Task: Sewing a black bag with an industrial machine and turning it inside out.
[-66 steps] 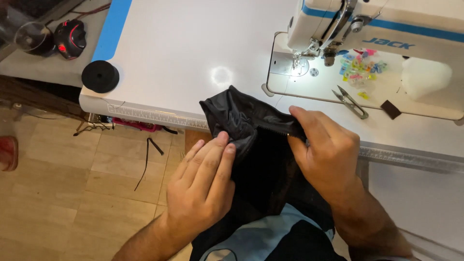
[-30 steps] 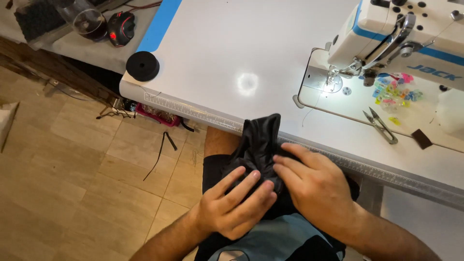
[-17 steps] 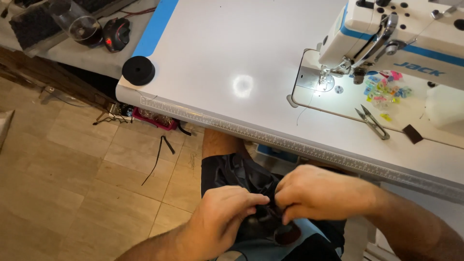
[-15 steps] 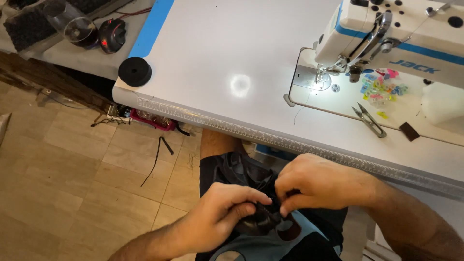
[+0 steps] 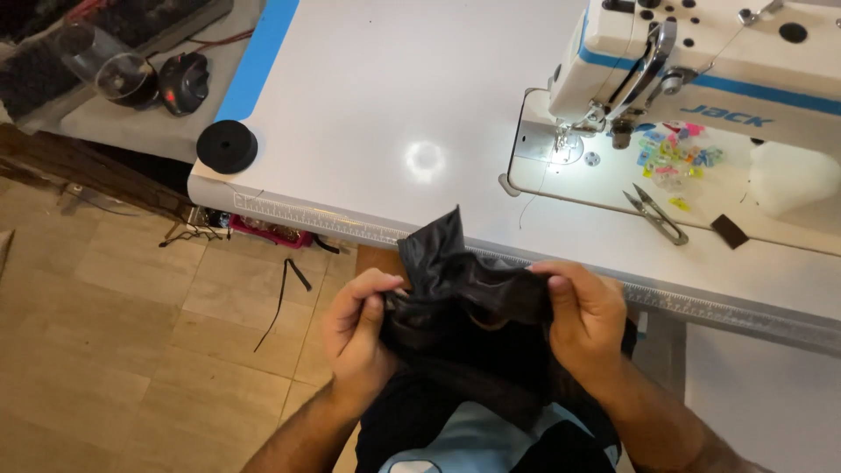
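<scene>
Lap: a light blue and black garment [image 5: 464,438] shows at the bottom edge of the view, below both hands.
Left hand: the left hand [image 5: 357,328] is closed, fingers curled, pinching the left edge of the black fabric piece [image 5: 464,289] between thumb and fingertips.
Right hand: the right hand [image 5: 585,320] is closed on the right edge of the same piece, thumb on the near side, fingers wrapped over the top fold.
Black fabric piece: held spread between the two hands, just in front of the table's near edge; one pointed corner stands up and overlaps the table edge. The lower part hangs down toward the lap.
Floor: tan tiles [image 5: 131,350] to the left; a thin black strip [image 5: 282,302] lies on them near the table's corner.
Table: white sewing table [image 5: 368,105] with a ruler strip [image 5: 298,215] along its near edge and a blue band along its left side.
Black disc: a round black disc [image 5: 227,145] sits at the table's near left corner.
Thread snips: snips [image 5: 655,215] lie on the machine bed, right of the needle; a small dark patch [image 5: 729,231] lies just beyond them to the right.
Clips: a pile of small coloured clips [image 5: 674,156] lies under the machine arm.
Sewing machine: white machine with a blue stripe [image 5: 727,52] at the far right; its lamp lights the needle area [image 5: 561,144].
Side bench: a second surface far left carries a black and red object [image 5: 182,81] and a clear cup-shaped item [image 5: 123,79].
</scene>
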